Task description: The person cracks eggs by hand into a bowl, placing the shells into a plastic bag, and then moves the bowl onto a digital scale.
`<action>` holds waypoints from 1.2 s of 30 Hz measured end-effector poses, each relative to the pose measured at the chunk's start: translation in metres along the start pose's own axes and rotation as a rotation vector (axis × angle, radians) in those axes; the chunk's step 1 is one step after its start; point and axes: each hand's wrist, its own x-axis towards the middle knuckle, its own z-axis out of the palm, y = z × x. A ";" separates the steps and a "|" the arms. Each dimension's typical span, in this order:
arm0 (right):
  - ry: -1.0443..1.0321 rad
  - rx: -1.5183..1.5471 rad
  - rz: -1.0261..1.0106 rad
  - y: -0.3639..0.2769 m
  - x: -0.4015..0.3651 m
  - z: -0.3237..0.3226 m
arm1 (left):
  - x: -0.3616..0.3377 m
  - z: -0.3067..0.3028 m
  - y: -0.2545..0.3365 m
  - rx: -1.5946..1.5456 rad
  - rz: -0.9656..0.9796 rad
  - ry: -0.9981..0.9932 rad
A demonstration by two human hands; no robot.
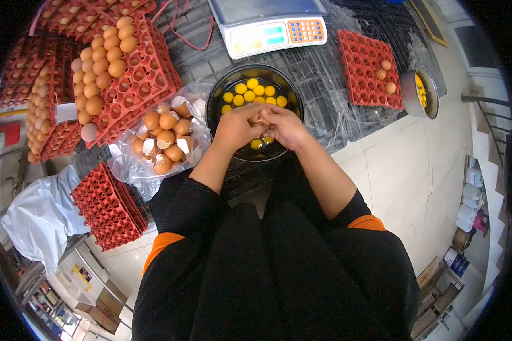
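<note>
Over a dark round bowl [213,96] my two hands meet around a brown eggshell [258,119]. My left hand [235,127] has its fingers closed on the shell from the left. From the right, my right hand [284,126] pinches the same shell. Beneath them, several whole yolks [252,91] lie in clear egg white, some hidden by my hands. Just left of the bowl, a clear plastic bag [122,162] holds a heap of broken brown eggshells [165,139].
Stacked red trays with brown eggs [111,57] rise at the left, with empty red trays [105,210] below. A scale [276,37] stands behind the bowl. At the right are a red tray with a few eggs [361,74] and a metal pot [432,94] at the table edge.
</note>
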 end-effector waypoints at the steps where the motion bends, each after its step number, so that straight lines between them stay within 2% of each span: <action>1: 0.018 -0.081 -0.001 0.000 0.002 -0.003 | 0.000 -0.001 -0.003 0.020 0.015 -0.020; 3: 0.052 -0.245 -0.003 -0.001 0.004 -0.004 | -0.001 -0.003 -0.011 0.062 0.044 -0.059; 6: 0.099 -0.680 -0.019 -0.007 0.002 0.005 | -0.002 -0.006 -0.028 0.245 0.099 -0.170; 9: 0.256 -1.158 -0.469 0.007 0.013 -0.003 | -0.007 -0.021 -0.034 0.405 0.185 -0.079; 12: 0.280 -1.092 -0.507 -0.005 0.003 0.021 | -0.023 -0.053 -0.014 0.486 0.073 0.139; 13: 0.215 -1.122 -0.651 -0.007 -0.001 0.036 | -0.033 -0.066 -0.012 0.483 0.095 0.289; 16: 0.006 -1.112 -0.660 -0.003 -0.003 0.097 | -0.075 -0.115 0.011 0.409 -0.223 0.375; 18: -0.087 -1.084 -0.700 0.015 0.012 0.133 | -0.103 -0.133 -0.009 0.333 -0.382 0.382; 19: -0.108 -1.155 -0.648 0.016 0.015 0.152 | -0.115 -0.139 -0.018 0.292 -0.459 0.388; 22: -0.107 -1.503 -0.463 0.004 0.021 0.208 | -0.148 -0.152 -0.034 0.392 -0.411 0.591; 23: -0.072 -1.483 -0.550 0.007 0.032 0.218 | -0.157 -0.153 -0.039 0.361 -0.438 0.688; 26: 0.009 -1.486 -0.960 -0.005 0.055 0.274 | -0.184 -0.159 -0.055 0.480 -0.388 0.815; 29: -0.057 -1.534 -1.082 -0.010 0.094 0.332 | -0.189 -0.162 -0.058 0.537 -0.277 0.910; 32: -0.204 -1.758 -0.815 -0.013 0.139 0.369 | -0.187 -0.161 -0.058 0.490 -0.225 0.943; 34: -0.203 -1.748 -0.802 -0.005 0.183 0.370 | -0.188 -0.159 -0.057 0.460 -0.197 0.923; 36: -0.179 -1.655 -0.844 0.001 0.192 0.367 | -0.191 -0.156 -0.059 0.436 -0.178 0.911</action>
